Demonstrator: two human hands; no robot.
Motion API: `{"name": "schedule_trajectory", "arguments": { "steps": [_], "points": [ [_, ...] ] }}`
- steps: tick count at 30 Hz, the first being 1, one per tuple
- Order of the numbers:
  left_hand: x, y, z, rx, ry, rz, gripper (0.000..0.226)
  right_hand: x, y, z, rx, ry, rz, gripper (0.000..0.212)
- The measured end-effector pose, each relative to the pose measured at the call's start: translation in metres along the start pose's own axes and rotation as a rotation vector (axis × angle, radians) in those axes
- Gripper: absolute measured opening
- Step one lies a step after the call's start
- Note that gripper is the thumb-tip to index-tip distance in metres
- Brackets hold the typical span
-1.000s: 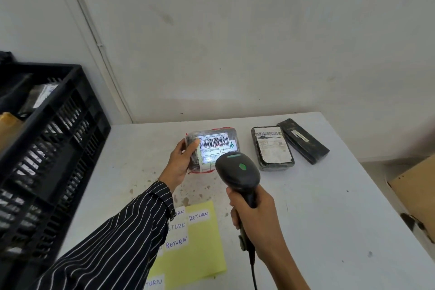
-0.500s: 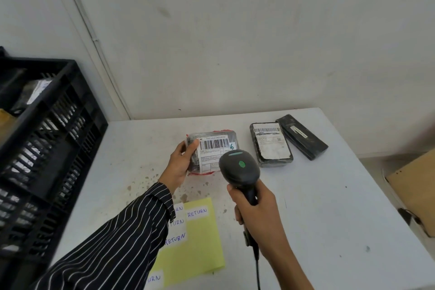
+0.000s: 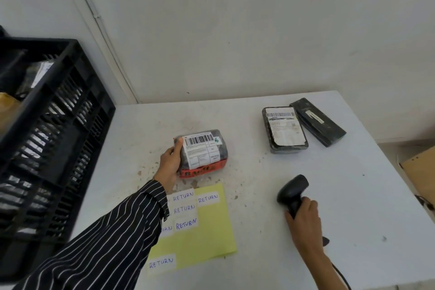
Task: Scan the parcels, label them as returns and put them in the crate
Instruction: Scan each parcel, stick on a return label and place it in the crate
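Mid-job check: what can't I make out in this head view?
Head view:
Black slatted plastic crate: contents mostly hidden behind its wall and the left edge.
Grey wrapped parcel in the left hand: label's fine print too small.
Black handheld scanner: grip covered by the right hand, cable cut by the bottom edge.

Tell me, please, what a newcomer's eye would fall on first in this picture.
Probably the grey parcel with its barcode label, gripped by the left hand at the middle of the white table. Next comes the black scanner held by the right hand, nearer and to the right. The black crate at the left and the yellow sheet of RETURN labels at the near edge also stand out.
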State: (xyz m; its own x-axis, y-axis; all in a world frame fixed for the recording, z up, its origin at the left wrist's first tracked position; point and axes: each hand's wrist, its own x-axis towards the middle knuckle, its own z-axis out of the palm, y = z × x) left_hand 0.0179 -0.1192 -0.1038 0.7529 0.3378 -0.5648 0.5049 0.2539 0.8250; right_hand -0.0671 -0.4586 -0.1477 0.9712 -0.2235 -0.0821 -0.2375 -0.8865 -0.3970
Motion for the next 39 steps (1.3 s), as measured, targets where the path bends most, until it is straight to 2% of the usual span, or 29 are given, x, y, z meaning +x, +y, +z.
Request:
{"name": "schedule_trajectory", "arguments": {
  "steps": [3,5,6,8,10,13,15,17,21,23,25,29,32,34,36,39],
  "points": [
    [-0.004,0.004,-0.006,0.144,0.051,0.025,0.050,-0.008,-0.002,0.010,-0.083,0.069,0.015,0.061],
    [-0.002,0.006,-0.012,0.252,0.092,0.052,0.067,-0.015,-0.011,0.012,-0.069,0.142,0.080,0.082],
    [-0.002,0.006,-0.015,0.315,0.122,0.060,0.075,-0.020,-0.018,0.011,-0.062,0.189,0.108,0.086],
    [-0.011,0.003,-0.022,0.369,0.186,0.101,0.063,-0.033,-0.037,0.012,-0.054,0.306,0.046,0.073],
    [-0.024,-0.008,-0.032,0.396,0.238,0.230,0.041,-0.051,-0.063,0.018,0.030,0.331,-0.121,0.054],
    [-0.051,-0.035,-0.056,0.554,0.268,0.509,0.018,-0.084,-0.105,0.042,0.301,0.058,-0.329,0.025],
    [-0.061,-0.060,-0.075,0.726,0.189,0.679,0.014,-0.105,-0.126,0.062,0.369,-0.105,-0.355,0.017],
    [-0.066,-0.083,-0.089,0.910,0.005,0.791,0.022,-0.118,-0.141,0.079,0.344,-0.157,-0.333,0.027],
    [-0.063,-0.119,-0.103,1.193,-0.309,0.857,0.051,-0.126,-0.160,0.103,0.240,-0.058,-0.257,0.035],
    [-0.063,-0.128,-0.103,1.344,-0.357,0.880,0.061,-0.127,-0.167,0.111,0.215,0.006,-0.237,0.032],
    [-0.064,-0.134,-0.103,1.453,-0.308,0.889,0.065,-0.128,-0.174,0.116,0.233,0.055,-0.198,0.030],
    [-0.064,-0.130,-0.104,1.456,-0.248,0.993,0.068,-0.128,-0.183,0.123,0.319,0.116,-0.151,0.018],
    [-0.057,-0.119,-0.102,1.362,-0.303,1.084,0.062,-0.128,-0.181,0.126,0.358,0.115,-0.146,0.016],
    [-0.049,-0.117,-0.102,1.346,-0.415,1.153,0.063,-0.127,-0.182,0.125,0.363,0.129,-0.139,0.013],
    [-0.040,-0.115,-0.101,1.416,-0.594,1.187,0.075,-0.125,-0.187,0.125,0.357,0.164,-0.110,0.016],
    [-0.023,-0.114,-0.100,1.540,-0.722,1.132,0.093,-0.121,-0.196,0.127,0.326,0.205,-0.056,0.010]
  ]
}}
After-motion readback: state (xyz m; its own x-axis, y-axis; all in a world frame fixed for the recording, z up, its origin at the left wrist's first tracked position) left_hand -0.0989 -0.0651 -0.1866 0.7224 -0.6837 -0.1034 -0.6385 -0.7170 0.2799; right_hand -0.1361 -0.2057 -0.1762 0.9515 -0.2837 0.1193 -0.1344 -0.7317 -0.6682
